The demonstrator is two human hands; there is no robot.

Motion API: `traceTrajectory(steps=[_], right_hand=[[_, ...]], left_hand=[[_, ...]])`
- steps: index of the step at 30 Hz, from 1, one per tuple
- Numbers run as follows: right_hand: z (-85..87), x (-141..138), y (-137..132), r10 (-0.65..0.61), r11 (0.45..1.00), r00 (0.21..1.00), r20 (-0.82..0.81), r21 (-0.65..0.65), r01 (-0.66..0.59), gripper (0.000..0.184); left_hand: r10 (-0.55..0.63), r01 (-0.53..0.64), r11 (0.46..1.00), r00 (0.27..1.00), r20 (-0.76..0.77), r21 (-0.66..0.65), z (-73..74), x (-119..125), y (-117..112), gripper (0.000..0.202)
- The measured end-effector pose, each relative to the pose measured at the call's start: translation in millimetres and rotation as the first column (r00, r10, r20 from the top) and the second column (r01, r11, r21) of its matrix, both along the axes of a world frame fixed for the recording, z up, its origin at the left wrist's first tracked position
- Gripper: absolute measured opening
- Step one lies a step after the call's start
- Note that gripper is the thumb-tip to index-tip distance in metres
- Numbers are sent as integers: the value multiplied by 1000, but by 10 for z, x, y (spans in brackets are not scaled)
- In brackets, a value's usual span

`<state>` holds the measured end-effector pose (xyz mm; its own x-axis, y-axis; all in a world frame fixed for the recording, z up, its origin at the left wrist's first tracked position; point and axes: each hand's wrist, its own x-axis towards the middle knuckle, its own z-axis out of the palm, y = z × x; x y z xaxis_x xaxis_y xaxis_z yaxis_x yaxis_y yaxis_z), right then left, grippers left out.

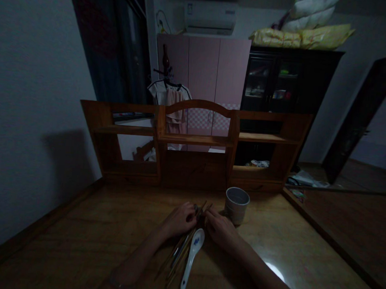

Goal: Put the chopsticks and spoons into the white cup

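Note:
A loose bundle of thin chopsticks [172,261] lies slanting on the wooden table, with what looks like a shiny metal utensil among them. My left hand [181,218] is closed at the far end of the bundle, its fingers curled against the sticks. From the other side my right hand [219,228] pinches at the same far ends; dim light partly hides its fingertips. A white ceramic spoon [189,263] with a blue mark in its bowl lies right of the chopsticks, between my forearms. Just beyond my right hand stands a grey cup [237,205], upright.
A wooden shelf unit [196,139] runs along the table's back edge. At the left a white wall [32,120] borders the table [84,229]; a raised wooden rim [332,238] edges its right side. Behind stand a pink wardrobe [203,70] and a dark cabinet [290,76].

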<state>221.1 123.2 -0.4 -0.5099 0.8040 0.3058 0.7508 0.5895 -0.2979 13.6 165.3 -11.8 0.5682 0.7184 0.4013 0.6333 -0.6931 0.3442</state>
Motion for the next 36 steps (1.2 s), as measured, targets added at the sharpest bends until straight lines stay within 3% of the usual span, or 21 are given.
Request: traceTrajectory(steps=[16, 21, 31, 36], right_hand=[[63, -8, -60, 41, 999, 999, 20, 11, -42, 36], [98, -7, -85, 46, 999, 999, 16, -3, -46, 27], [45, -29, -34, -57, 998, 998, -40, 1, 57, 27], [17, -26, -3, -135, 991, 987, -82, 13, 136, 18]], left_hand=[[1, -1, 1000, 1000, -1, 0, -15, -1, -9, 13], [0, 0, 1000, 1000, -4, 8, -16, -1, -6, 13], [15, -15, 1000, 1000, -15, 23, -26, 1, -5, 13], [17, -17, 1000, 999, -35, 16, 34, 8, -41, 20]])
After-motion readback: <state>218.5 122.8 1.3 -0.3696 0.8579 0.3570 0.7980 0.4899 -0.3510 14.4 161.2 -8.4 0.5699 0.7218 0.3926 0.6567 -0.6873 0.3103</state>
